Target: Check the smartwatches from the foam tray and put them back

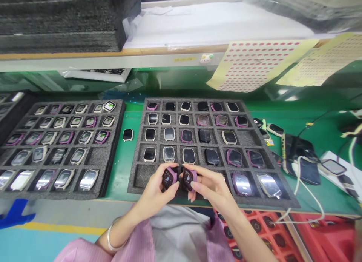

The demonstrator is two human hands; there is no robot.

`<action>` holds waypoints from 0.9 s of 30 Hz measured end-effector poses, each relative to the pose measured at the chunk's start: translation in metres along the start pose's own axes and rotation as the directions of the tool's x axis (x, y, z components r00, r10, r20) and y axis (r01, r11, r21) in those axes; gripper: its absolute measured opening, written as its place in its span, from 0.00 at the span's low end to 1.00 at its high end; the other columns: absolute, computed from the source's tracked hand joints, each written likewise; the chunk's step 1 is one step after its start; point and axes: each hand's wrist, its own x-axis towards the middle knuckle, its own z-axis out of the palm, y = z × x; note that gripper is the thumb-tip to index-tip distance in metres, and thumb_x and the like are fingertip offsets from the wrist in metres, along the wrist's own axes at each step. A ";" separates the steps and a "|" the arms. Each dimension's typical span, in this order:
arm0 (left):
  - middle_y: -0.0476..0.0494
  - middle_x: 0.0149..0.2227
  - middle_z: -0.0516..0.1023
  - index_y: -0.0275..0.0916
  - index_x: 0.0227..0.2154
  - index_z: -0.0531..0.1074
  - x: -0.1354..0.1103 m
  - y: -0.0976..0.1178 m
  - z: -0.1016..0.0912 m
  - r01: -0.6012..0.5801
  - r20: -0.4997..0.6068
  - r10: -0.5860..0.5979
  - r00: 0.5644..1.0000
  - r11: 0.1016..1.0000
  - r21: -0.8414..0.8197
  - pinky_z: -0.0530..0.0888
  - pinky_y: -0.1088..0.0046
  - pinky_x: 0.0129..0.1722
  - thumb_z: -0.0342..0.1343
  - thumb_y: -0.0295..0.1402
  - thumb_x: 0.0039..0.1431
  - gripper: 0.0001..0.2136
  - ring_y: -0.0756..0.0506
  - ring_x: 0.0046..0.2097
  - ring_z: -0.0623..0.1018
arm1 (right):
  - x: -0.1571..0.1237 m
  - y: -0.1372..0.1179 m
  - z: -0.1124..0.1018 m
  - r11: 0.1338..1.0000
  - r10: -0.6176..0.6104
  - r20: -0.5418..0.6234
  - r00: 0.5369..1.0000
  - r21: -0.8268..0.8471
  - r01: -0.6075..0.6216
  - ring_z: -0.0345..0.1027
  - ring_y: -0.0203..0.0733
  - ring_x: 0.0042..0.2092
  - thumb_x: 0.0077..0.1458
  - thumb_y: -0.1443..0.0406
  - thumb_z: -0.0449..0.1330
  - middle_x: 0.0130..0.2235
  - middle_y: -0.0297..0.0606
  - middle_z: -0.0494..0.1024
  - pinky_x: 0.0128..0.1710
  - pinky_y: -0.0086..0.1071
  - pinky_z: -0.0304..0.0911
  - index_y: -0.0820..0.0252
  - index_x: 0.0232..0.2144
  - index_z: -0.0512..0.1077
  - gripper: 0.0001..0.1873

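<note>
My left hand (pixel 157 192) is closed around a purple smartwatch body (pixel 169 178), its dark screen facing up. My right hand (pixel 210 188) grips a second purple smartwatch body (pixel 189 178) right beside the first; the two nearly touch. Both hands hover over the near edge of a grey foam tray (pixel 140 179) whose pockets hold several watch bodies with beige, black and purple cases. A silver bangle is on my left wrist.
A second foam tray (pixel 113 156) full of watch bodies lies to the left, with one loose watch (pixel 128 134) on the green mat between the trays. Phones and cables (pixel 304 167) sit to the right. Sticker sheets (pixel 254 63) hang from the shelf. A red tray (pixel 254 228) is below the bench edge.
</note>
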 end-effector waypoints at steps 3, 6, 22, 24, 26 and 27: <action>0.45 0.48 0.70 0.44 0.54 0.61 0.000 -0.002 0.000 -0.006 -0.010 0.006 1.000 1.000 -0.019 0.68 0.73 0.49 0.54 0.29 0.60 0.19 0.47 0.49 0.71 | -0.001 0.001 -0.001 1.000 -0.010 0.008 1.000 -0.006 0.011 0.72 0.37 0.25 0.56 0.65 0.63 0.26 0.37 0.78 0.28 0.32 0.71 0.62 0.55 0.69 0.24; 0.46 0.49 0.69 0.45 0.53 0.62 0.000 -0.002 0.000 -0.006 -0.003 0.006 1.000 1.000 -0.015 0.67 0.74 0.50 0.54 0.28 0.60 0.18 0.47 0.49 0.71 | -0.002 0.001 -0.001 1.000 -0.016 0.012 1.000 -0.003 0.016 0.72 0.37 0.25 0.56 0.66 0.63 0.26 0.37 0.78 0.28 0.31 0.71 0.61 0.54 0.69 0.22; 0.46 0.46 0.70 0.46 0.55 0.61 -0.001 -0.003 0.000 0.007 -0.015 -0.007 1.000 1.000 -0.005 0.67 0.73 0.49 0.55 0.30 0.61 0.20 0.47 0.47 0.71 | -0.002 -0.001 0.001 0.998 -0.063 0.006 0.998 0.013 0.063 0.72 0.34 0.26 0.57 0.69 0.62 0.27 0.35 0.78 0.29 0.27 0.71 0.58 0.53 0.70 0.20; 0.46 0.46 0.70 0.46 0.55 0.61 -0.001 -0.003 0.001 -0.003 -0.028 0.003 1.000 1.000 -0.013 0.67 0.74 0.48 0.55 0.31 0.61 0.20 0.47 0.47 0.71 | -0.002 0.000 0.001 0.998 -0.059 0.013 0.998 0.018 0.059 0.72 0.34 0.26 0.58 0.69 0.62 0.26 0.35 0.78 0.29 0.27 0.71 0.58 0.54 0.70 0.21; 0.47 0.45 0.70 0.46 0.55 0.61 -0.001 -0.003 0.001 -0.015 -0.030 0.014 0.999 1.000 -0.016 0.68 0.75 0.48 0.55 0.31 0.60 0.20 0.48 0.46 0.71 | -0.002 0.000 0.001 0.998 -0.054 0.017 0.998 0.022 0.054 0.72 0.34 0.26 0.57 0.69 0.62 0.26 0.35 0.78 0.29 0.27 0.71 0.58 0.54 0.70 0.21; 0.47 0.44 0.70 0.46 0.54 0.62 -0.001 -0.003 0.001 -0.017 -0.028 0.016 0.999 1.000 -0.015 0.68 0.75 0.47 0.55 0.30 0.60 0.20 0.48 0.46 0.71 | -0.002 0.000 0.001 0.998 -0.051 0.015 0.999 0.024 0.051 0.72 0.34 0.26 0.57 0.69 0.62 0.26 0.35 0.78 0.28 0.27 0.70 0.58 0.53 0.71 0.20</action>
